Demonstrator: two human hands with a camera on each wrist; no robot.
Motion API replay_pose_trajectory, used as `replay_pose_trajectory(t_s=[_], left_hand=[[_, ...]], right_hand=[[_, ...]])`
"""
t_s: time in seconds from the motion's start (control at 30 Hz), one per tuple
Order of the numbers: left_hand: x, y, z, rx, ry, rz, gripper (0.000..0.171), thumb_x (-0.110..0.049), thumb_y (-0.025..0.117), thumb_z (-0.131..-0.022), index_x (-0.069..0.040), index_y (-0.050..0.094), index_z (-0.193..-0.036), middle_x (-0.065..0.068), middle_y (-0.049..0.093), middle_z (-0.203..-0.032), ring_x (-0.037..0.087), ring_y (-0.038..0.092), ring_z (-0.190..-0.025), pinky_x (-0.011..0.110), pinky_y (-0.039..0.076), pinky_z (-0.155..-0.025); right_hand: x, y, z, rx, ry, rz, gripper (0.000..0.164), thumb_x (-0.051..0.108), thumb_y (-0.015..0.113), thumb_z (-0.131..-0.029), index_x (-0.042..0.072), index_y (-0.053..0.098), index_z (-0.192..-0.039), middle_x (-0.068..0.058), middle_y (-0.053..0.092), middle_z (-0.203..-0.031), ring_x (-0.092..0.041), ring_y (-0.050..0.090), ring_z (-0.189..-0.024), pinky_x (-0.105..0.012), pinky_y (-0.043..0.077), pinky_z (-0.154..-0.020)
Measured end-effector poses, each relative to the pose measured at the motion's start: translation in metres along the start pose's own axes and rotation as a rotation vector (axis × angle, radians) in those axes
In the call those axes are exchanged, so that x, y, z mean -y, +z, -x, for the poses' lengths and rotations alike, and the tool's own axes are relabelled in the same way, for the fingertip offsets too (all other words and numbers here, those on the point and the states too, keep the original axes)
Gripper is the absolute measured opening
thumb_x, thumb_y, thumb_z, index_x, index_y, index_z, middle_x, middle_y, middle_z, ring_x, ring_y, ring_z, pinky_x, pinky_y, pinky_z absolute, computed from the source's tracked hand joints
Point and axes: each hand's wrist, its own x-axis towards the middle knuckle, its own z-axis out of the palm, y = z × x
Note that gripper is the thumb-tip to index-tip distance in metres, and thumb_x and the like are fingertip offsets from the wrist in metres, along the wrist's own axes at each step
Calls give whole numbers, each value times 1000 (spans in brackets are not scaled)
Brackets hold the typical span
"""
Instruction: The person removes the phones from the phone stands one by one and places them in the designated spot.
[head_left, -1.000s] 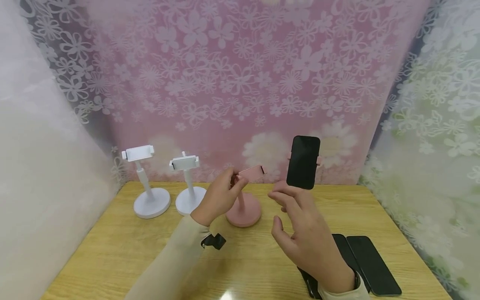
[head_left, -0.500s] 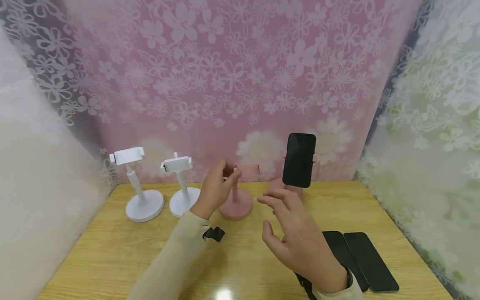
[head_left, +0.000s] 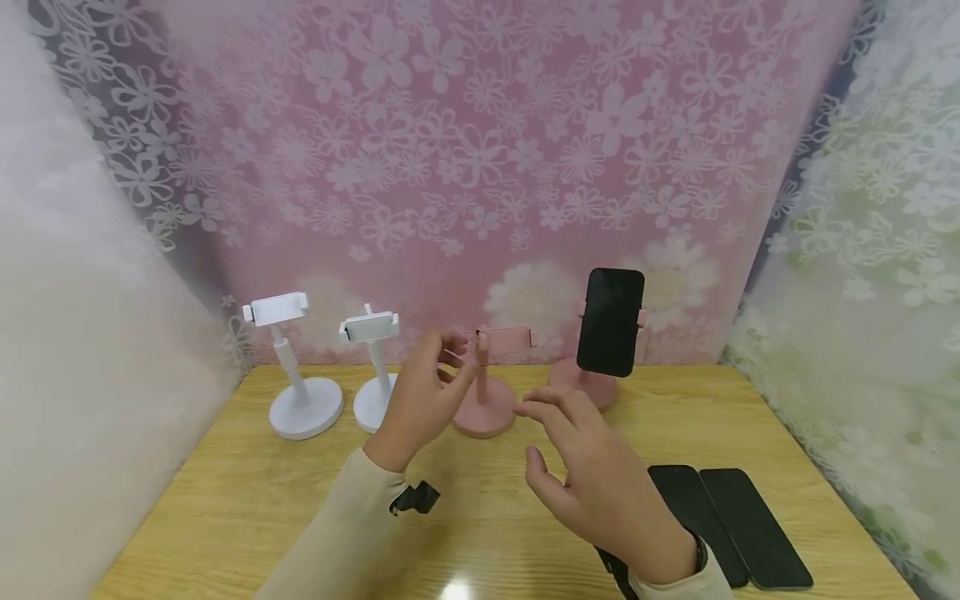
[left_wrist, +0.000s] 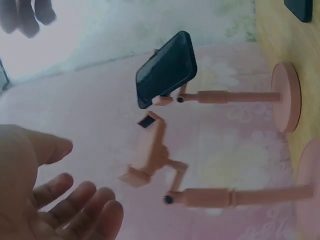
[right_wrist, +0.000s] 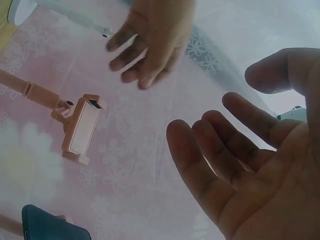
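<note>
Watching remotely, I see the left hand (head_left: 427,387) beside the nearer pink stand (head_left: 483,392), the right hand (head_left: 600,479) nearby, each grip loose.

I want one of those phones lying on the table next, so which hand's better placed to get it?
Probably the right: your right hand is empty and already close to the dark phones. Your left hand is empty too, but farther away, beside the phoneless pink stand.

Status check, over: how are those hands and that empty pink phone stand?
Left hand empty, beside pink round-based phone stand, not touching. Right hand empty. Stand upright, holding no phone. Nothing visible between left hand and stand.
</note>
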Motion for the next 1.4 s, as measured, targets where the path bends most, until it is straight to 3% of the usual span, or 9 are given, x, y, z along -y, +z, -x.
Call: replay_pose_trajectory(t_s=[0.27, 0.33, 0.43, 0.67, 0.9, 1.4], left_hand=[[-18, -42, 41, 93, 146, -222, 17, -24, 68, -102, -13, 61, -114, -7, 63, -104, 6, 61, -93, 29, 57, -80], [-19, -53, 50, 95, 158, -256, 11, -20, 71, -100, -17, 60, -104, -12, 61, -95, 3, 60, -87, 27, 56, -76], [-19, -63, 59, 113, 140, -289, 16, -15, 72, -98, -22, 58, -94, -17, 58, -87, 0, 58, -79, 25, 54, -70], [-16, -64, 62, 234, 89, -375, 12, -22, 70, -100, -25, 60, -94, -20, 58, -86, 2, 56, -74, 23, 47, -63], [-13, -71, 66, 249, 85, -394, 14, -20, 70, -99, -26, 59, -92, -20, 56, -83, 1, 54, -74, 23, 48, -66], [-18, -71, 69, 288, 89, -395, 17, -21, 71, -99, -27, 58, -89, -21, 54, -80, 2, 53, -71, 23, 47, -64]], right_hand=[[-1, 4, -2, 0, -21, -8, 32, 9, 71, -87, 14, 69, -119, 1, 63, -119, -10, 60, -93, -28, 54, -68], [0, 7, -3, 4, -28, -12, 32, 9, 70, -87, 15, 69, -119, 2, 62, -118, -9, 59, -88, -25, 52, -65], [1, 11, -3, 23, -34, -18, 31, 10, 69, -88, 14, 69, -118, 3, 62, -118, -7, 57, -86, -24, 50, -66], [0, 23, -5, 68, -34, 3, 29, 11, 71, -88, 15, 70, -116, 4, 63, -117, -6, 57, -92, -27, 53, -72], [1, 34, -4, 93, -29, 15, 29, 12, 72, -88, 17, 69, -116, 6, 62, -117, -4, 55, -89, -26, 51, -71], [1, 32, -3, 105, -32, 18, 22, 13, 74, -87, 20, 71, -109, 11, 64, -108, 0, 55, -82, -23, 52, -69]])
